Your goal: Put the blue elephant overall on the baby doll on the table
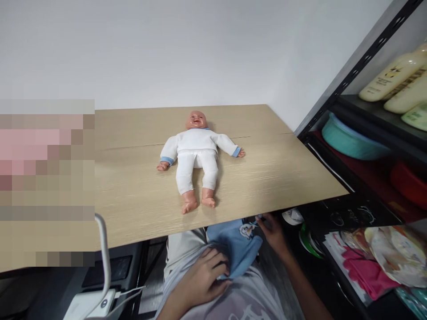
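Note:
A blue cloth [238, 253] with a white cartoon print, perhaps a small garment, lies across my lap below the table edge. My left hand [208, 273] rests on the lap, its fingers curled over the cloth's left edge. At the cloth's upper right corner, just under the table edge, my right hand [271, 229] pinches it between thumb and fingers. On the table a baby doll [197, 142] lies on its back, arms spread and feet towards me. It wears a white top and white trousers with blue cuffs.
The wooden table [283, 173] stands against a white wall. To the right, a black shelf holds bottles [393, 75], a teal basin [353, 138] and a red basin [410, 186]. Pink cloth [368, 273] lies lower down. A white device [90, 304] with cables sits at lower left; one area is pixelated.

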